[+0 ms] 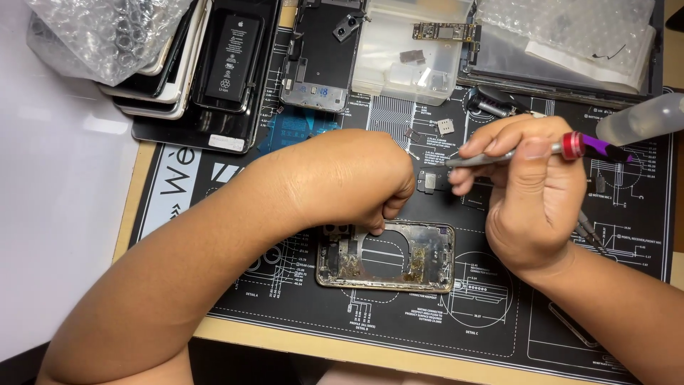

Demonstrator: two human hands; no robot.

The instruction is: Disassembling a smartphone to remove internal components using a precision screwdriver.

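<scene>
A stripped phone frame [399,274], corroded inside, lies on a black printed work mat [499,321]. My left hand [356,178] is curled over the frame's top left corner, fingertips pinched together at its edge; whether it holds anything small I cannot tell. My right hand [531,192] holds a slim screwdriver [541,151] with a grey shaft, red collar and purple handle, lying nearly level above the mat. The tip points left near a small dark part [431,182].
Stacked phones and a battery [231,60] sit at the back left under bubble wrap [107,32]. A clear plastic tray [406,50] with a circuit board [445,32] and a dark tray [570,78] stand behind. A clear bottle [641,117] lies at right.
</scene>
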